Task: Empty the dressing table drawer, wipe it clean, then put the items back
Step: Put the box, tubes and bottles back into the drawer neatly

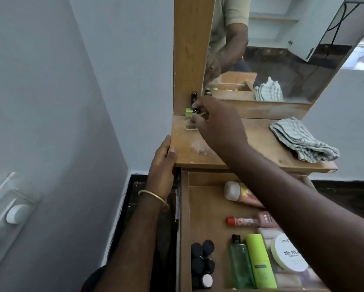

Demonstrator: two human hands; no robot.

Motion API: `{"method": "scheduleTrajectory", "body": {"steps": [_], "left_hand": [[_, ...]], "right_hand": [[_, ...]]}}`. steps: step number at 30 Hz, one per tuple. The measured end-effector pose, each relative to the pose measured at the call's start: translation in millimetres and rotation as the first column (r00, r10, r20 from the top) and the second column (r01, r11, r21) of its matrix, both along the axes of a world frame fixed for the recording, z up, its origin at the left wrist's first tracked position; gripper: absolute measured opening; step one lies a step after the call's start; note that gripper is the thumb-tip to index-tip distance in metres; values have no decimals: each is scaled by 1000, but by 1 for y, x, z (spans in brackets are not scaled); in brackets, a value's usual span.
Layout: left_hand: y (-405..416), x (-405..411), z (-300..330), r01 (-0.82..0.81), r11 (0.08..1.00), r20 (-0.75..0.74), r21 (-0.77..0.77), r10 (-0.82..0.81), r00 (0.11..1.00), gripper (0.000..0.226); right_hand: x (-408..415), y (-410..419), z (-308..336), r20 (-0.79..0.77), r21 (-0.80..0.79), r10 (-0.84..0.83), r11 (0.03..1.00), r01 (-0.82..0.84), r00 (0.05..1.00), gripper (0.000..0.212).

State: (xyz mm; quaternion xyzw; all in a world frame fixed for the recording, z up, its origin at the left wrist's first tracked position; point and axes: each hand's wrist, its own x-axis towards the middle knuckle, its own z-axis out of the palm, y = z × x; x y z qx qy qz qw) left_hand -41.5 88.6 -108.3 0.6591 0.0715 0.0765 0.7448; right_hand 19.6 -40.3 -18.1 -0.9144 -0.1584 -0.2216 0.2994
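My right hand (210,119) reaches across to the back left corner of the wooden dressing table (250,144), where its fingers pinch the black cap of a small clear glass bottle (191,124) standing on the top. Just behind it are a lime-green bottle (188,112) and a tall black-capped bottle (194,98) against the wooden mirror frame (191,49). My left hand (163,163), a thin gold bangle (153,197) on its wrist, holds the left front edge of the table, fingers curled round the edge and thumb on top.

The pulled-out wooden drawer (206,207) sits below the table top, open towards me, with things still in it: a cluster of small black round-capped pots (202,262) at the near left, a green transparent bottle with a black cap (240,264), a lime-green tube (260,262) beside it, a round white tub printed with nail polish lettering (288,255), a small tube with a red cap (242,221), and a peach tube with a white cap (240,191) at the back, partly under my right forearm.

A crumpled grey-and-white striped cloth (303,142) lies on the right side of the table, well apart from the bottles. The mirror (282,60) reflects the cloth and my arm.
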Motion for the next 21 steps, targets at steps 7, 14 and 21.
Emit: {"method": "scheduleTrajectory", "body": {"steps": [7, 14, 21], "left_hand": [[-3, -2, -4, -68, 998, 1, -7, 68, 998, 45], [-8, -6, -3, -91, 994, -6, 65, 92, 996, 44], [-7, -9, -1, -89, 993, -13, 74, 90, 996, 46]], "right_hand": [[-98, -31, -5, -22, 235, 98, 968, -90, 995, 17], [-155, -46, -65, -302, 82, 102, 993, -81, 948, 18], [-158, -41, -74, -430, -7, 179, 979, -202, 885, 12]]}}
